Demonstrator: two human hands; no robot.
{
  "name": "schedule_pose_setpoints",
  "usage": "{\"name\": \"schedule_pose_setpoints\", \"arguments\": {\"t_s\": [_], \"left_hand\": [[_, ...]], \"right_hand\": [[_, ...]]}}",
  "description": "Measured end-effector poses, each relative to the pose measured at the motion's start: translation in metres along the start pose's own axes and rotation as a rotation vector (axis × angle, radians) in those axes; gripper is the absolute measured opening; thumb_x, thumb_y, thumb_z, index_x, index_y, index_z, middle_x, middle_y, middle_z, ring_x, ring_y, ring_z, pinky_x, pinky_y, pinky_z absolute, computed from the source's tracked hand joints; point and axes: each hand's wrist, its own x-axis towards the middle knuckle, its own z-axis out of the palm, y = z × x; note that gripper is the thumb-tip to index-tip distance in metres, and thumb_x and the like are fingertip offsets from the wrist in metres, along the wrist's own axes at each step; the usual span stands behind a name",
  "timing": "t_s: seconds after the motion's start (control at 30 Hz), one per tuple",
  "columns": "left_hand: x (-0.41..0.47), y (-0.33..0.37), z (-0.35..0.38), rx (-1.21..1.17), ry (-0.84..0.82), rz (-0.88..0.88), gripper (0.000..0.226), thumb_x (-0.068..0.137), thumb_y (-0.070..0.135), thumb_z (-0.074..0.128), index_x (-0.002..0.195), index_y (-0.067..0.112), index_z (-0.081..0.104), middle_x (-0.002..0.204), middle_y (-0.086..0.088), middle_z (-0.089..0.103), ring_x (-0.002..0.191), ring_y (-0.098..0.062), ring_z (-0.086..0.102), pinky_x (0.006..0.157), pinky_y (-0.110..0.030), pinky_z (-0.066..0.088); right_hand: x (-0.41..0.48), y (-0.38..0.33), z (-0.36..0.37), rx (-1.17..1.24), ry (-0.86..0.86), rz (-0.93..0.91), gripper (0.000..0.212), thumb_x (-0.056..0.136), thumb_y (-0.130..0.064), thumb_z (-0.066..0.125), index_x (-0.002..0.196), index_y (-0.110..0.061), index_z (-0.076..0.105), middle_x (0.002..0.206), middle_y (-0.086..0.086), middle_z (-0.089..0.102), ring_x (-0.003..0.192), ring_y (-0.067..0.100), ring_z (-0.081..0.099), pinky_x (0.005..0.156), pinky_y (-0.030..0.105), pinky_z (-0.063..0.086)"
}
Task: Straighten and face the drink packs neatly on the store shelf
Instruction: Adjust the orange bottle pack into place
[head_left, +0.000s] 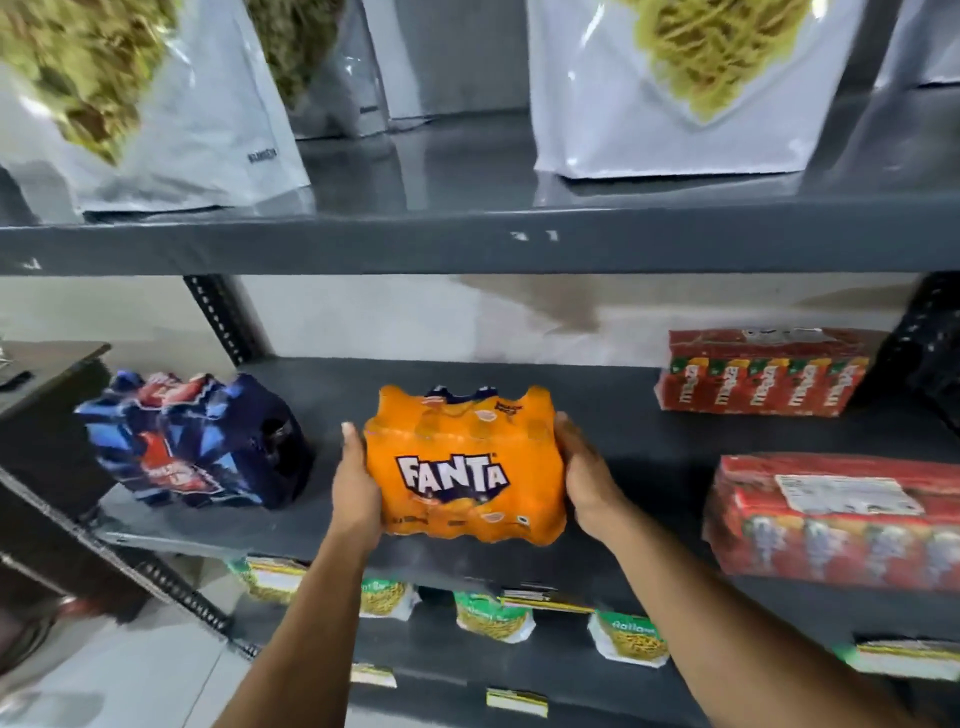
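An orange Fanta pack (464, 465) sits near the front edge of the dark grey middle shelf (623, 436), its logo facing me. My left hand (357, 486) presses flat against its left side and my right hand (584, 475) grips its right side. To the left stands a dark blue drink pack (192, 441), turned at an angle. A red Maaza carton pack (758, 371) lies at the back right. Another red carton pack (836, 519) sits at the front right, its label side up.
The upper shelf (467, 234) holds large white snack bags (670, 88). Small noodle packets (493, 616) line the shelf below. A perforated upright post (218, 317) stands at the back left. A dark cabinet (47, 415) is at the far left.
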Motion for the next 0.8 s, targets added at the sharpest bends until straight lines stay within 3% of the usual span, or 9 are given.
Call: {"name": "schedule_pose_setpoints", "arguments": {"t_s": [0.07,0.17,0.27,0.4,0.5,0.6,0.67,0.73,0.8], "left_hand": [[0.007,-0.001,-0.002,0.015,-0.065,-0.014,0.059,0.062,0.087,0.047,0.075,0.042,0.081,0.080,-0.005,0.082,0.075,-0.026,0.079,0.064,-0.043,0.062],[0.013,-0.006,-0.005,0.011,-0.120,-0.044,0.056,0.075,0.082,0.042,0.080,0.041,0.081,0.083,-0.007,0.082,0.077,-0.028,0.079,0.062,-0.043,0.062],[0.010,-0.011,-0.009,0.001,-0.141,-0.054,0.050,0.078,0.077,0.043,0.078,0.042,0.080,0.081,-0.004,0.082,0.073,-0.025,0.079,0.052,-0.038,0.061],[0.004,-0.011,-0.010,-0.006,-0.155,-0.029,0.048,0.084,0.073,0.040,0.076,0.047,0.078,0.079,-0.001,0.082,0.071,-0.021,0.079,0.050,-0.034,0.060],[-0.002,-0.006,-0.009,0.012,-0.120,-0.029,0.051,0.087,0.071,0.039,0.082,0.038,0.078,0.076,-0.002,0.082,0.069,-0.021,0.079,0.049,-0.033,0.060],[-0.008,0.001,-0.012,0.094,-0.158,-0.034,0.055,0.090,0.070,0.035,0.103,0.033,0.073,0.086,-0.006,0.082,0.079,-0.025,0.079,0.060,-0.040,0.064],[-0.014,-0.001,-0.026,0.164,-0.163,0.062,0.058,0.096,0.063,0.030,0.126,0.027,0.064,0.113,-0.009,0.077,0.103,-0.025,0.073,0.089,-0.046,0.060],[-0.027,-0.005,-0.053,0.239,-0.108,0.253,0.056,0.101,0.052,0.030,0.141,0.020,0.052,0.140,-0.004,0.060,0.126,-0.010,0.057,0.109,-0.030,0.045],[-0.032,-0.005,-0.089,0.252,0.018,0.439,0.051,0.100,0.043,0.036,0.141,0.016,0.050,0.141,0.002,0.055,0.121,0.014,0.050,0.100,-0.004,0.037]], "right_hand": [[-0.002,0.012,0.006,0.090,0.054,0.026,0.065,0.077,-0.074,0.045,0.117,-0.028,0.067,0.112,0.011,0.075,0.097,0.028,0.074,0.082,0.049,0.060],[-0.006,0.023,0.008,0.154,0.066,0.016,0.074,0.073,-0.076,0.047,0.123,-0.025,0.065,0.115,0.014,0.074,0.105,0.035,0.070,0.091,0.060,0.054],[-0.004,0.027,0.007,0.174,0.090,0.030,0.071,0.076,-0.073,0.046,0.124,-0.023,0.065,0.117,0.015,0.073,0.107,0.038,0.069,0.094,0.062,0.051],[-0.003,0.026,0.007,0.182,0.080,0.050,0.066,0.082,-0.072,0.044,0.123,-0.025,0.066,0.117,0.015,0.073,0.106,0.039,0.069,0.094,0.064,0.050],[-0.004,0.025,0.008,0.194,0.090,0.075,0.065,0.081,-0.074,0.046,0.120,-0.027,0.069,0.114,0.014,0.075,0.102,0.038,0.071,0.090,0.064,0.053],[-0.006,0.023,0.006,0.160,0.103,0.066,0.062,0.071,-0.078,0.053,0.107,-0.032,0.075,0.106,0.011,0.077,0.096,0.036,0.074,0.076,0.055,0.060],[-0.011,0.024,0.008,0.085,0.163,-0.060,0.059,0.077,-0.075,0.051,0.108,-0.029,0.073,0.110,0.011,0.076,0.102,0.034,0.072,0.081,0.053,0.059],[-0.022,0.023,0.011,-0.056,0.359,-0.302,0.058,0.081,-0.069,0.047,0.116,-0.026,0.065,0.119,0.005,0.069,0.111,0.012,0.065,0.099,0.044,0.051],[-0.042,0.013,0.025,-0.243,0.542,-0.593,0.042,0.087,-0.059,0.048,0.119,-0.033,0.059,0.123,0.002,0.063,0.109,-0.012,0.054,0.098,0.016,0.043]]}}
